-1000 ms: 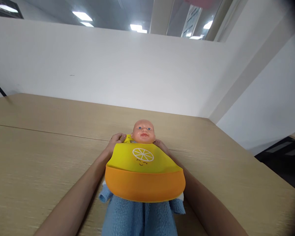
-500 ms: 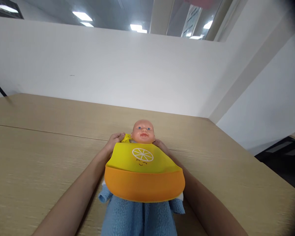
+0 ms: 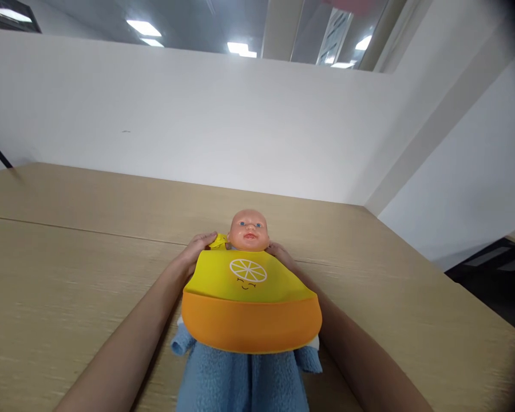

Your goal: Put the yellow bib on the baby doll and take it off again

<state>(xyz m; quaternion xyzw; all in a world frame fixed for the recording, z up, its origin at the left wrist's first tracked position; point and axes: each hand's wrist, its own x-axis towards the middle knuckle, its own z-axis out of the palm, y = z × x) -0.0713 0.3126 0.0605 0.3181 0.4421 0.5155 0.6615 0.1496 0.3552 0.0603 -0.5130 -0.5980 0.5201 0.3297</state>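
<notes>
A baby doll (image 3: 249, 230) in fuzzy blue clothes (image 3: 242, 380) lies face up in the middle of the table. Over its chest is a silicone bib (image 3: 248, 312), yellow above with a lemon-slice print and a smiling face, and an orange pocket below. My left hand (image 3: 200, 247) pinches the bib's yellow neck strap (image 3: 218, 241) beside the doll's head. On the other side, my right hand (image 3: 281, 254) reaches in at the doll's neck. Its fingertips are hidden behind the head and the bib's edge.
The wooden table (image 3: 77, 274) has a seam running across it and meets a white partition (image 3: 189, 120) at the back. A black cable (image 3: 0, 155) lies at the far left. Something black (image 3: 495, 274) stands beyond the right table edge.
The doll's head and the bib have shifted very slightly left. My left hand, still on the strap, has moved a touch left with it. My right hand looks unmoved.
</notes>
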